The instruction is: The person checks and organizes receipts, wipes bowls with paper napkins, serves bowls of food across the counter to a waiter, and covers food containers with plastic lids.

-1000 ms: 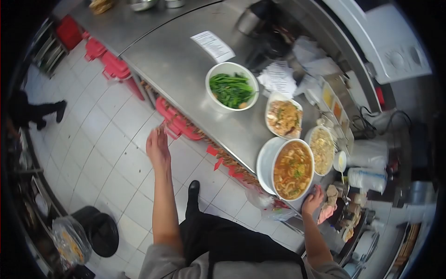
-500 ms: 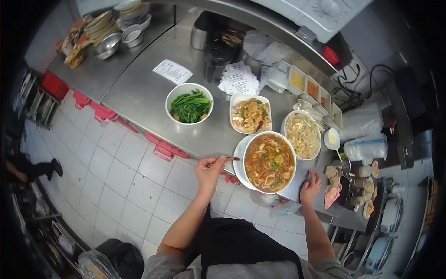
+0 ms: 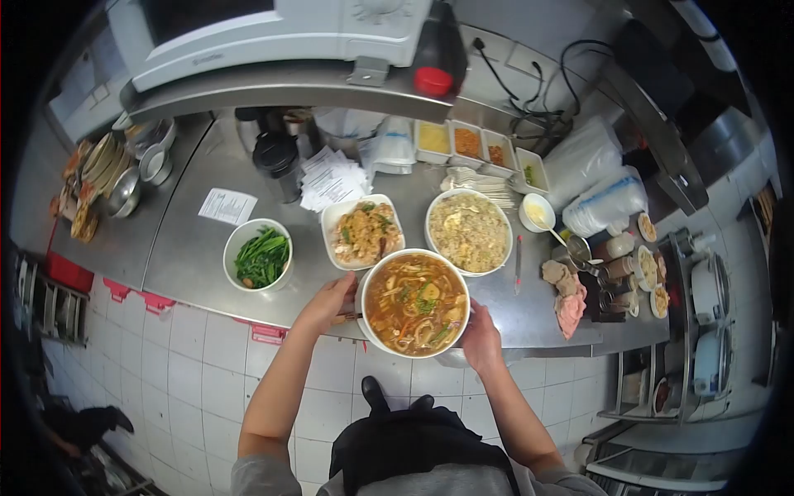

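A large white soup bowl [image 3: 416, 354] of brown soup, with sliced ingredients and a green garnish, is at the counter's front edge, with part of a white plate visible at its left. My left hand [image 3: 327, 304] is closed at the left side of the bowl, its fingertips hidden against it. A thin brown stick [image 3: 347, 317] pokes out beneath that hand. Wrapped against the bowl's right side is my right hand [image 3: 482, 337], fingers partly hidden. Close behind are a square bowl [image 3: 330, 235] of crumb-topped food and a round bowl [image 3: 430, 236] of fried rice.
A bowl of greens [image 3: 257, 255] and a printed slip [image 3: 227, 206] lie left. A red pen [image 3: 518, 264] lies right of the rice. Ingredient tubs [image 3: 432, 143] and a small bowl with a spoon [image 3: 536, 212] stand behind. A microwave [image 3: 273, 41] overhangs the back.
My right hand has left the counter and now meets the bowl's right side. My left hand has moved from pinching the stick to the bowl's edge. The view has turned.
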Demonstrator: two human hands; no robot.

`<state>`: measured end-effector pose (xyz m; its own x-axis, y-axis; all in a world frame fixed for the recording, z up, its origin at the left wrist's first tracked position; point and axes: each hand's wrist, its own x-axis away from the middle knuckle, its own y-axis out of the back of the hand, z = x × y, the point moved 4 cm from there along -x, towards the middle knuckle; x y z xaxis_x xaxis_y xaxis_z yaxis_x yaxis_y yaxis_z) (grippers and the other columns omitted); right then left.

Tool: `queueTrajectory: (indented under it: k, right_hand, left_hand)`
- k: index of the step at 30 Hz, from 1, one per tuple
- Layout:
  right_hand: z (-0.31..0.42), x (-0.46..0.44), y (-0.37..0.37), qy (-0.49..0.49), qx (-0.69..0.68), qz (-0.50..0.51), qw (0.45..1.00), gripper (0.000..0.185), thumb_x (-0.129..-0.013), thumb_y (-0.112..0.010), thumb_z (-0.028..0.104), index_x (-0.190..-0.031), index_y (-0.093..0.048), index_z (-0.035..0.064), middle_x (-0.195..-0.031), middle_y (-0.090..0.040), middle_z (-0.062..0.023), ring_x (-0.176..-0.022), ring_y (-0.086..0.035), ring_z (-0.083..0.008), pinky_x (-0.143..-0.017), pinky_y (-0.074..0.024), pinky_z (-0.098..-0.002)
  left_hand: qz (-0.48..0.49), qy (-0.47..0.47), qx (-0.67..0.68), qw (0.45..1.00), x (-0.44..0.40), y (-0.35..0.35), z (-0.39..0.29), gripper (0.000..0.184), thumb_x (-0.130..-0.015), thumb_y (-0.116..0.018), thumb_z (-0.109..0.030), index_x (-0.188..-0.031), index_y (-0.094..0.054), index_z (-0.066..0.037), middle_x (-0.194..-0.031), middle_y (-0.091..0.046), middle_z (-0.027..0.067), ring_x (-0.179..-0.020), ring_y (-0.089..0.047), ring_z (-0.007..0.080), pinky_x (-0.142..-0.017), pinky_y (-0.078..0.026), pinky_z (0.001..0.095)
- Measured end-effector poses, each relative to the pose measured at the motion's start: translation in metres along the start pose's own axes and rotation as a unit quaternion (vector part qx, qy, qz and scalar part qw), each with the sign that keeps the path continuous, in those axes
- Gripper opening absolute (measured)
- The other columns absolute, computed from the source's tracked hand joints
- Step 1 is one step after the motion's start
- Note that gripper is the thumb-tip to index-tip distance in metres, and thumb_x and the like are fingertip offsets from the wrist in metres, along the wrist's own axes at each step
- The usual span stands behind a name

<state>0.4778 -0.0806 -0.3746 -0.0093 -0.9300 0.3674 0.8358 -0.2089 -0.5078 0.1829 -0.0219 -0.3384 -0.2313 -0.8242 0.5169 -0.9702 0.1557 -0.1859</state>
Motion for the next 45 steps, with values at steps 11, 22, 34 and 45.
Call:
queueTrajectory:
  k: [11,22,34,45]
  right_hand:
    - [0.01,0.007,-0.043,-0.181,-0.162,0.115,0.963,0.049,-0.095,-0.035,0.042,-0.134,-0.036,0.0118,-0.135,-0.041,-0.011,-0.121,-0.043,-0.0292,-0.096,-0.0386,-0.0515]
    - [0.01,0.039,-0.033,-0.211,-0.158,0.029,0.964,0.049,-0.088,-0.052,0.045,-0.13,-0.044,0.0192,-0.131,-0.039,-0.0071,-0.123,-0.035,-0.0234,-0.095,-0.0364,-0.0558]
    - [0.048,0.143,0.057,-0.225,-0.137,0.001,0.965,0.054,-0.09,-0.046,0.049,-0.137,-0.033,0.0237,-0.142,-0.03,-0.0046,-0.129,-0.029,-0.0267,-0.096,-0.0283,-0.0611]
    - [0.152,0.261,0.262,-0.162,-0.169,-0.096,0.968,0.046,-0.094,-0.042,0.042,-0.132,-0.042,0.0156,-0.138,-0.033,-0.0089,-0.127,-0.031,-0.0266,-0.096,-0.0318,-0.0594]
  left_hand:
    - [0.062,0.084,-0.075,0.992,0.012,-0.022,-0.03,0.061,-0.093,-0.04,-0.05,-0.13,-0.042,-0.001,-0.121,-0.054,0.0127,-0.106,-0.055,0.0189,-0.089,-0.045,0.033]
    - [0.118,0.058,0.06,0.99,0.015,-0.013,0.021,0.054,-0.093,-0.044,-0.044,-0.127,-0.042,-0.002,-0.121,-0.053,0.013,-0.109,-0.053,0.0254,-0.084,-0.048,0.0471]
    - [0.07,0.15,-0.043,0.985,0.089,-0.131,0.04,0.055,-0.091,-0.042,-0.053,-0.124,-0.047,-0.009,-0.103,-0.059,0.0062,-0.06,-0.052,0.0098,-0.045,-0.038,0.0221]
    - [0.209,0.107,-0.09,0.968,0.092,-0.373,0.105,0.05,-0.095,-0.038,-0.043,-0.127,-0.044,-0.005,-0.112,-0.055,0.0142,-0.089,-0.056,0.0207,-0.062,-0.048,0.036]
